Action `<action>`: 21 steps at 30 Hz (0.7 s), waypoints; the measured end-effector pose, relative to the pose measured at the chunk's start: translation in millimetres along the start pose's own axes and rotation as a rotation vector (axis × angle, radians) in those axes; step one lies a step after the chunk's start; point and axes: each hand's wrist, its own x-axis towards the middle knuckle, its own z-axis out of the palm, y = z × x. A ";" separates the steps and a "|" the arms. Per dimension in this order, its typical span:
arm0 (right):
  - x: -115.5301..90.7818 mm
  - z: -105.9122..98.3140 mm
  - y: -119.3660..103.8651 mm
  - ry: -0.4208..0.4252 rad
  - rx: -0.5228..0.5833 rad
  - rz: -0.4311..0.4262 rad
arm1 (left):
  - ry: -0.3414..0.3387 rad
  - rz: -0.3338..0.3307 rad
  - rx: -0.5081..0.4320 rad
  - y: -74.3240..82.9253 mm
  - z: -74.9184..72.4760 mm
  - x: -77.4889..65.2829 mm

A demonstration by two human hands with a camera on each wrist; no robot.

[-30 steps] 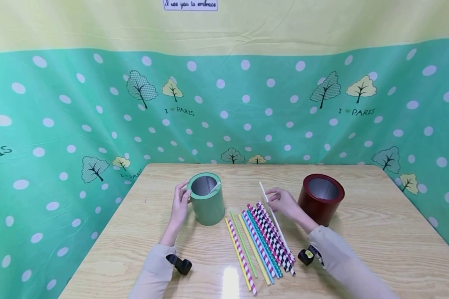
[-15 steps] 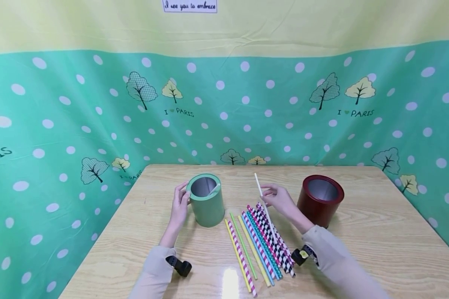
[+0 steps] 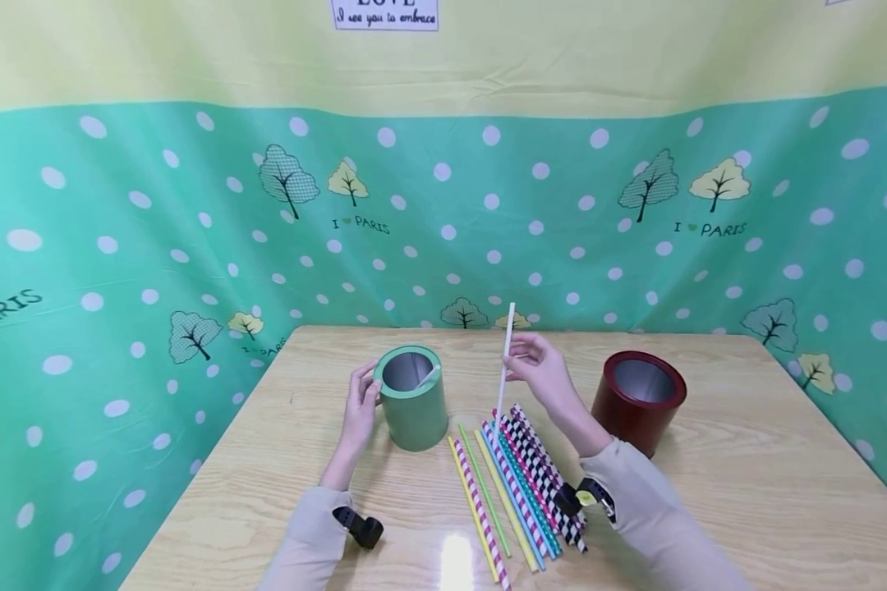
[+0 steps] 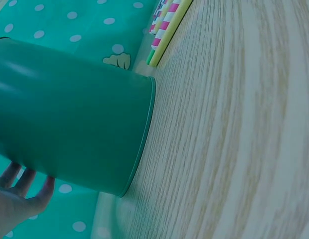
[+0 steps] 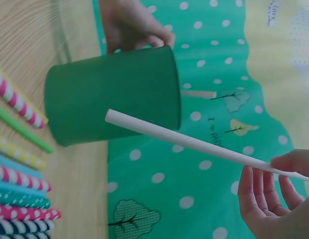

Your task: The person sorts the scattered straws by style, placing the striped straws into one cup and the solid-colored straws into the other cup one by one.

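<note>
My left hand [image 3: 358,414] holds the side of a green can [image 3: 417,423] near its rim, with thumb and fingers curved against the wall. The can stands upright with its open top up, and one white straw [image 3: 430,377] leans inside, its end poking out past the rim in the right wrist view. Between thumb and fingertips, my right hand [image 3: 545,376] pinches another white straw [image 5: 179,140]. It is raised and nearly upright, to the right of the can, its lower end above the straws on the table.
Several coloured paper straws [image 3: 498,492], striped, dotted and plain, lie side by side on the wooden table [image 3: 251,492]. A dark red can [image 3: 628,419] stands at the right behind my right forearm. A patterned green and yellow cloth [image 3: 488,222] hangs behind the table.
My right hand has lifted the white straw off the row, moved it up and to the left, and turned it more upright. My left hand stays on the green can.
</note>
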 end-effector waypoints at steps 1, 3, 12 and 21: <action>0.9 0.7 -0.1 0.000 0.032 -0.022 | -0.003 0.000 -0.004 -0.2 0.1 0.0; 6.8 0.4 6.5 -0.015 0.101 -0.087 | -0.007 0.001 -0.004 -0.4 -0.1 -0.1; -15.0 33.9 -65.5 0.074 0.140 -0.088 | -0.006 -0.007 0.025 0.9 -1.5 -0.7; -13.4 55.8 -66.6 0.060 0.224 -0.184 | -0.010 0.004 0.008 -1.4 -1.8 0.1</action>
